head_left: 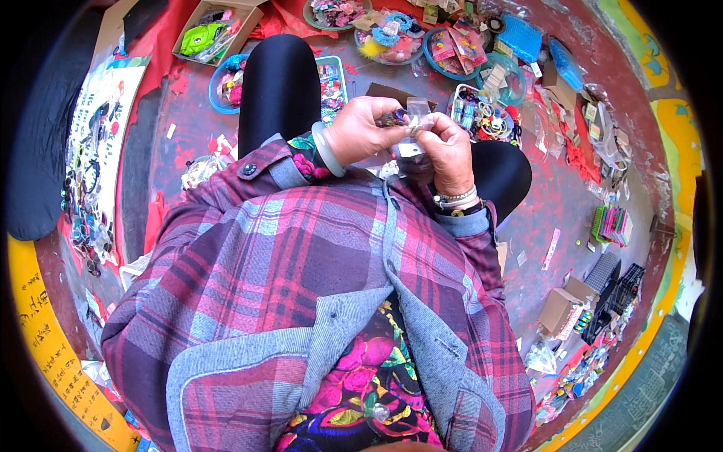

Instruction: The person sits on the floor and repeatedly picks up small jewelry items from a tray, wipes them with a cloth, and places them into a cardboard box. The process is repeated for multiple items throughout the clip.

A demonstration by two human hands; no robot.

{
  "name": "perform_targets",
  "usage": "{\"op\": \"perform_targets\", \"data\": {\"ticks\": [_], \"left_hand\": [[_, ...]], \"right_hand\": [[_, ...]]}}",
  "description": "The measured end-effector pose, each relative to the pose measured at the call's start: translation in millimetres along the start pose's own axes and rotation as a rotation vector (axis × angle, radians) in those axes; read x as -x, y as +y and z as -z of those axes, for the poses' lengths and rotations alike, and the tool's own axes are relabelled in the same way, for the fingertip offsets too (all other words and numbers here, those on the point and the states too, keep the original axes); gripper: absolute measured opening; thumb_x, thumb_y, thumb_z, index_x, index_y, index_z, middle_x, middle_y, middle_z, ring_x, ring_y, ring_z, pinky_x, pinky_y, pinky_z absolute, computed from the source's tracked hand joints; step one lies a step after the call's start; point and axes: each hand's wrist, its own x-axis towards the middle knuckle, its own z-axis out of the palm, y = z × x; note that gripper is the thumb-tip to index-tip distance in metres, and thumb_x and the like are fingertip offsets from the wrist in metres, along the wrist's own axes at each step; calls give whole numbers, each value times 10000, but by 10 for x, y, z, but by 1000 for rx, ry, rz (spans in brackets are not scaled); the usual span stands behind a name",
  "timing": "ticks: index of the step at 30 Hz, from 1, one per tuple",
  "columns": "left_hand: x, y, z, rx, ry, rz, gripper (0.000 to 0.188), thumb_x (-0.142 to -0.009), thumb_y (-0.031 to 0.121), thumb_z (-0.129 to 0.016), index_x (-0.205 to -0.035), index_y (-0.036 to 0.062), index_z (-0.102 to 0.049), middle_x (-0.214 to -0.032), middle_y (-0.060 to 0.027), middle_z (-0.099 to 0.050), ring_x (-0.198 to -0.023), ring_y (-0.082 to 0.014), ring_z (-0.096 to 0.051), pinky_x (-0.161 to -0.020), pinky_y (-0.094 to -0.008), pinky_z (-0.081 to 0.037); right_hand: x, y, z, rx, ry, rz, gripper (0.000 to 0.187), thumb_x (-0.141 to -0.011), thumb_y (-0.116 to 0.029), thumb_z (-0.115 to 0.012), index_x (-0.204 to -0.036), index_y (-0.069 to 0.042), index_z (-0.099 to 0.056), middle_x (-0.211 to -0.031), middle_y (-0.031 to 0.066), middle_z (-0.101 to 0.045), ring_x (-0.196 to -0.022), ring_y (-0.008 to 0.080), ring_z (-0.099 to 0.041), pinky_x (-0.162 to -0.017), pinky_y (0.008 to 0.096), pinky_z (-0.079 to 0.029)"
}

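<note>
In front of my body, between my knees, both hands meet over a small clear plastic bag [419, 107]. My left hand [354, 129] pinches a small dark, purplish item [391, 118] at its fingertips; its exact kind is too small to tell. The fingers of my right hand [450, 160] are closed on the bag, close to my left fingertips. A small white card or label [409, 150] shows below the bag, partly hidden by the hands. Whether the dark item is inside the bag or beside it, I cannot tell.
Beyond my knees stand round baskets of colourful trinkets [393, 47], a white tray of hair ties [488, 113] and a cardboard box [218, 30]. A white board with hanging accessories [105, 143] lies left. At right are pink and green packs [614, 225] and an opened carton [561, 310].
</note>
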Motion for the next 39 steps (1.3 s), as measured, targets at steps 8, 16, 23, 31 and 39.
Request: {"op": "perform_targets", "data": {"ticks": [8,16,23,31,39], "left_hand": [[0,91,6,219,-5,229,101,-807,95,-618,-862,16,-588,-652,-18,-566,-535,-55,-530,-434,-178,-393],[-54,126,66,591,-53,472,183,-804,118,-605,-938,-2,-574,-586,-49,-534,-436,-72,-462,-369,-173,-286],[-66,108,77,584,-15,460,189,-803,125,-607,-947,7,-580,-671,-29,-573,-456,-60,-463,-379,-164,-297],[-94,-2,139,622,-14,429,136,-793,111,-609,-890,20,-580,-710,-16,-588,-473,-45,-466,-373,-155,-304],[-93,-3,138,659,-40,445,136,-791,114,-612,-888,27,-575,-723,-17,-589,-476,-42,-462,-372,-152,-307]], "right_hand": [[-16,0,30,-109,8,-78,69,-747,-18,-546,-806,-1,-578,-745,14,-588,-645,65,-540,-585,195,-434],[-55,33,124,-381,-65,-171,123,-729,2,-579,-852,5,-587,-795,44,-612,-682,97,-572,-639,213,-457],[-39,-2,50,-380,7,-180,118,-762,-22,-605,-874,10,-589,-807,47,-612,-690,95,-567,-638,217,-453],[-48,-21,95,-253,-28,-138,125,-786,-30,-607,-900,17,-591,-820,51,-616,-685,89,-564,-611,203,-455],[-40,-14,78,-204,-15,-82,126,-784,-22,-600,-904,14,-587,-807,44,-611,-675,86,-558,-603,202,-450]]}}
